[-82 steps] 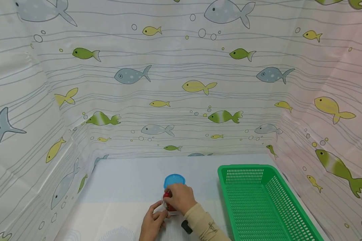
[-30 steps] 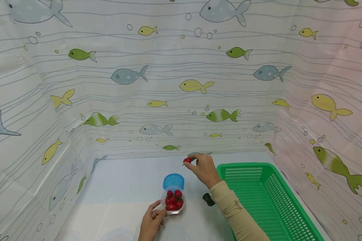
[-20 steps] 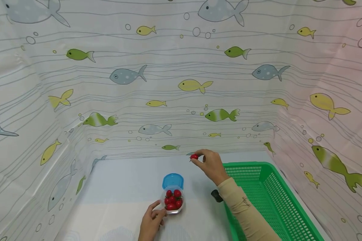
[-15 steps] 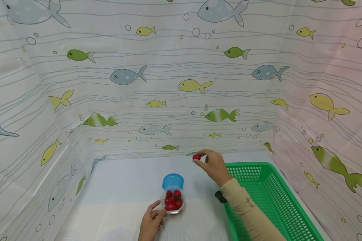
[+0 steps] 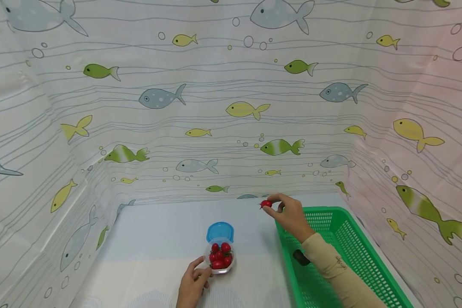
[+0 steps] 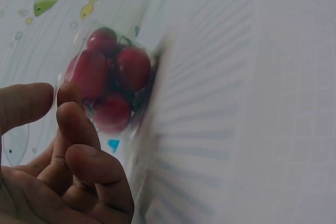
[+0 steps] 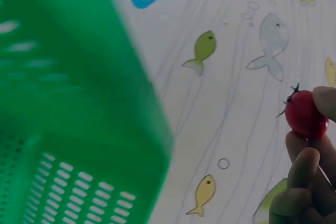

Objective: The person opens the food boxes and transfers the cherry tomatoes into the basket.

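Nearest, the left hand [image 5: 193, 282] pinches the near-left edge of a clear box [image 5: 222, 271] with red tomatoes [image 5: 219, 255]. Its blue lid [image 5: 220, 232] lies opened behind. White table [image 5: 254, 261] gives a strip of room before the green basket [image 5: 327, 210]. The right hand [image 5: 288, 214] holds one tomato [image 5: 267, 204] near the basket's far-left corner.

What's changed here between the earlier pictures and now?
The right hand has lifted a red tomato out of the clear container and carried it away and rightward, toward the green basket. It still pinches it. The left hand stays at the container; the blue lid remains open.
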The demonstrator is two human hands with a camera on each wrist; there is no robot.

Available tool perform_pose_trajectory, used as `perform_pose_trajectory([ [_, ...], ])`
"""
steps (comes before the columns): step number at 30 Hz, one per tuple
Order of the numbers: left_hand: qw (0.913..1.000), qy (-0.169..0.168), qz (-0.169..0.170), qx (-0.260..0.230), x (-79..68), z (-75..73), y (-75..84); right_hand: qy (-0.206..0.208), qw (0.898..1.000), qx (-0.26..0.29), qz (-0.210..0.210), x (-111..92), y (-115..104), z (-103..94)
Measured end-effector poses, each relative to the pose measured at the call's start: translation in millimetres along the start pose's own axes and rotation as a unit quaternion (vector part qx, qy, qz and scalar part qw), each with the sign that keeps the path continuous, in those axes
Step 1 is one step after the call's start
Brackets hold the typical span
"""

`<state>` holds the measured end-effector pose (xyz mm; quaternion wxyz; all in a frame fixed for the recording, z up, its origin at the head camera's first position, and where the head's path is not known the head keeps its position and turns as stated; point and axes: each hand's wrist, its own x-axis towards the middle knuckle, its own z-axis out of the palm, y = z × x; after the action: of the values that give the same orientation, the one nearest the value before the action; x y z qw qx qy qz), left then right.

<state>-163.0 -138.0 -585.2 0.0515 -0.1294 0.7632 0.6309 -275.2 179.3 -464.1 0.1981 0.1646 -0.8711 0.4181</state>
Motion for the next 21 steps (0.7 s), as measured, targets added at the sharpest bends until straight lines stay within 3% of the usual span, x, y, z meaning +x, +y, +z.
perform_pose_trajectory([
  [7,0.9999,-0.002,0.010,-0.007,-1.0,0.0,0.1,-0.013,0.999,-0.022,0.031,-15.1,30.3,-16.6],
  [13,1.0000,0.006,0.001,-0.004,-1.4,0.4,1.1,-0.051,0.996,-0.049,0.059,-28.0,59.1,-29.1],
  [21,1.0000,0.003,0.003,0.004,-2.9,1.0,2.0,-0.094,0.989,-0.106,0.051,-45.7,87.4,-31.8],
])
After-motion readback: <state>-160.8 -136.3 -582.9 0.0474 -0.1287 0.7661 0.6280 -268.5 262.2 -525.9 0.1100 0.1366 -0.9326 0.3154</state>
